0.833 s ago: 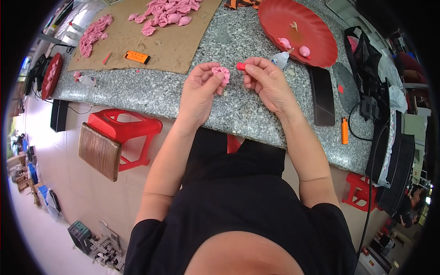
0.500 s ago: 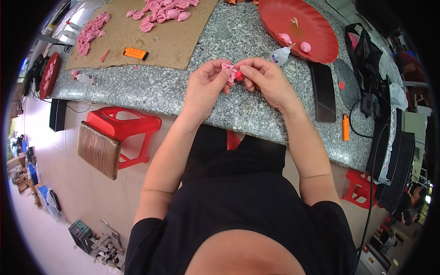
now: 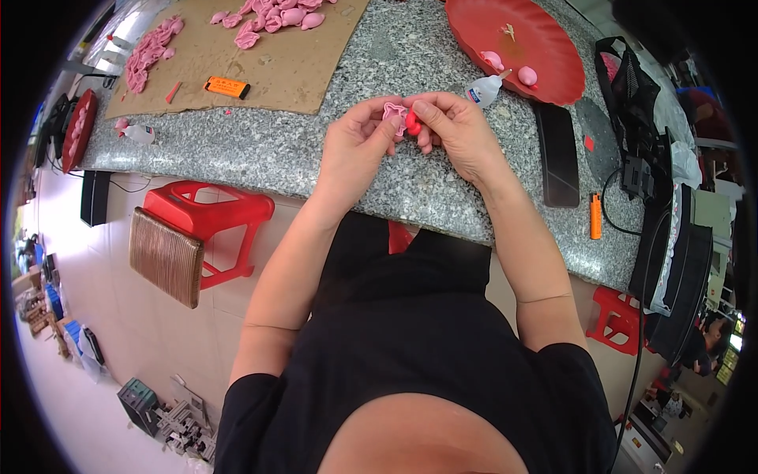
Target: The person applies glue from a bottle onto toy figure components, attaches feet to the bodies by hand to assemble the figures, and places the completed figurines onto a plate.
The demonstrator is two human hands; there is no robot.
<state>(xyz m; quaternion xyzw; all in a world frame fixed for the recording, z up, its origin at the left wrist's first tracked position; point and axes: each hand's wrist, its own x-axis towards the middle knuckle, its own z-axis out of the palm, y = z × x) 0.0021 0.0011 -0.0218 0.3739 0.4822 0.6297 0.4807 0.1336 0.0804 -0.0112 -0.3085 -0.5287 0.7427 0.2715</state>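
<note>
Above the front part of the grey speckled table, my two hands meet at the fingertips. Thumb and fingers of my left hand (image 3: 357, 148) pinch a small, soft-looking pink piece with a wavy edge (image 3: 393, 110). A small, glossy, curved red piece (image 3: 413, 122) is gripped by my right hand (image 3: 456, 130), close against the pink one. Fingers hide part of both pieces, and I cannot make out whether they are joined. Just beyond my right hand, a small clear squeeze bottle (image 3: 483, 91) leans with its nozzle toward a red scalloped tray (image 3: 545, 35), which holds several round pink pieces (image 3: 527, 76).
Brown cardboard (image 3: 292, 79) at far left bears heaped pink pieces (image 3: 272, 16) and an orange lighter-like tool (image 3: 227, 87). A second bottle (image 3: 140, 134) lies left. Right stand a black phone (image 3: 557, 158), an orange lighter (image 3: 595, 217) and a black bag (image 3: 624, 87). Red stool (image 3: 209, 209) below.
The red piece shows more fully between my right fingers, now as a curved shape. Both hands stay together in nearly the same place; the view has shifted slightly.
</note>
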